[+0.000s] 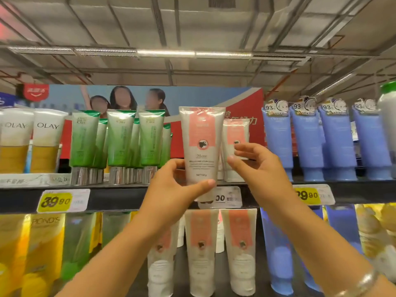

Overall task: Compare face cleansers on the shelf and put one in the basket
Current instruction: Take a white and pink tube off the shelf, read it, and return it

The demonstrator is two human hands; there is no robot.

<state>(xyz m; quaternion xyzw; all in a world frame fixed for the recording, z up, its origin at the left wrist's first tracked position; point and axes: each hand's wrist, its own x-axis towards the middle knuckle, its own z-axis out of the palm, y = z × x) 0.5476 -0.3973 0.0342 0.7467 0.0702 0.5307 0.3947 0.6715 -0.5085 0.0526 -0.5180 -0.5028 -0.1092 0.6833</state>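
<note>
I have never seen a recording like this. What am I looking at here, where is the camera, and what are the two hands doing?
There is no machine here: a person wears one wide-angle camera on the head, so you see their own arms reaching to a shop shelf. The left hand holds a white and pink cleanser tube near its bottom, thumb in front, fingers behind. The right hand is beside the tube, fingers loosely bent; whether it touches it I cannot tell. Behind stand green tubes, Olay tubes and blue tubes, with yellow price tags below. No basket is visible.

Glossy plastic-wrapped pink tube (201,144); green tubes (120,138) with shiny metallic caps (116,175); paper price tag (56,201).
</note>
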